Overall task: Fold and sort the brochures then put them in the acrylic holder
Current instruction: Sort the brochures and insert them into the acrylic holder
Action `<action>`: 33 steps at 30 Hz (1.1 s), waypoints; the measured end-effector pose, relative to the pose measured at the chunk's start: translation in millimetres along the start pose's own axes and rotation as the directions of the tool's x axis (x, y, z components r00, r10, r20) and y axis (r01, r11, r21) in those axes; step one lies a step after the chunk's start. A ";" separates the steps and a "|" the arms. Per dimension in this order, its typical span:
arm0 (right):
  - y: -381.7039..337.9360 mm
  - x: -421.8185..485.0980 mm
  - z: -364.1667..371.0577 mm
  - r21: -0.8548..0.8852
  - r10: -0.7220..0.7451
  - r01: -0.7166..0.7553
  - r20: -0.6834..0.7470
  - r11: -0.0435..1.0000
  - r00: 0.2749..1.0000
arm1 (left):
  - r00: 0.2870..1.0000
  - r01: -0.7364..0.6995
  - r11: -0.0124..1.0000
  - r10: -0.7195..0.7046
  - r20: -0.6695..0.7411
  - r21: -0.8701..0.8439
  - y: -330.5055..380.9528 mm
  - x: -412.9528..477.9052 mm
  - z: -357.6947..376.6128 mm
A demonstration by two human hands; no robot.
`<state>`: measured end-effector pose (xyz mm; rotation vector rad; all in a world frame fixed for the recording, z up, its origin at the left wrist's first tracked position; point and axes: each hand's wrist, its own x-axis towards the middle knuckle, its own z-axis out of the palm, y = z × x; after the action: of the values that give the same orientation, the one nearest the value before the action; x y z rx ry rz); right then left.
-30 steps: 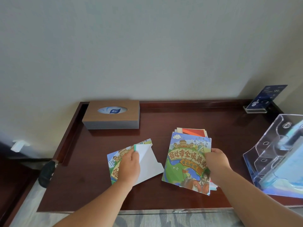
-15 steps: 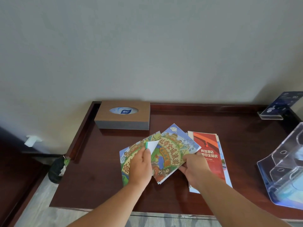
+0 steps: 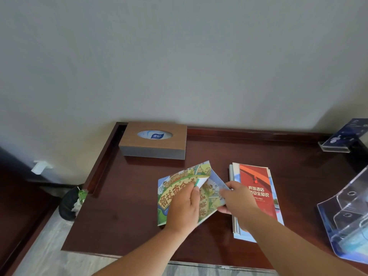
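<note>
While the left hand pinched a cartoon map brochure mid-table, the right hand had its grip closed on a second map brochure overlapping it, just left of the red brochure stack. Acrylic holder sat far right.

Two bare forearms show along the bottom of the frame: the left forearm at lower centre, the right forearm at lower right, both uncovered to the frame's edge. The left hand and right hand are bare, broad-backed, with short-trimmed nails.
</note>
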<state>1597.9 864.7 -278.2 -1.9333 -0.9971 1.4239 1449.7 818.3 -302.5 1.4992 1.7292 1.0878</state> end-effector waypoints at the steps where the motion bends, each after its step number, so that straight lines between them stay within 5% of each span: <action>1: 0.7 -1.4 5.2 0.007 0.001 -0.001 -0.004 1.000 1.000 | 1.000 -0.018 1.000 0.018 0.007 0.008 2.2 -0.6 2.8; 7: 4.2 -0.4 22.6 0.141 0.113 -0.107 -0.038 0.984 0.993 | 0.998 -0.056 0.994 0.057 -0.004 0.092 -1.4 0.5 2.3; 12: -0.1 -2.6 33.3 0.256 0.153 -0.171 0.091 0.951 0.984 | 0.990 -0.137 0.959 0.130 0.046 0.247 0.1 -5.6 8.7; 17: -1.4 3.5 20.8 0.089 0.050 -0.054 0.050 0.995 0.998 | 0.984 -0.176 0.921 0.168 0.053 0.349 -7.2 1.1 -1.3; 22: 1.5 6.9 20.5 0.099 0.039 -0.039 0.008 0.994 0.999 | 0.983 -0.172 0.864 0.181 0.027 0.473 0.2 8.6 -5.4; 28: 1.2 5.4 32.0 0.262 0.110 -0.118 0.045 0.958 0.993 | 0.951 -0.309 0.788 0.250 0.182 0.533 3.7 4.4 1.6; 33: -4.3 6.4 19.5 0.263 0.153 -0.193 0.166 0.945 0.974 | 0.834 -0.552 0.670 0.422 0.356 0.497 -1.4 8.8 -7.5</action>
<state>1579.3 872.3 -284.3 -1.7651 -0.6559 1.7230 1441.0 825.5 -299.5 2.4900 1.6149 0.5861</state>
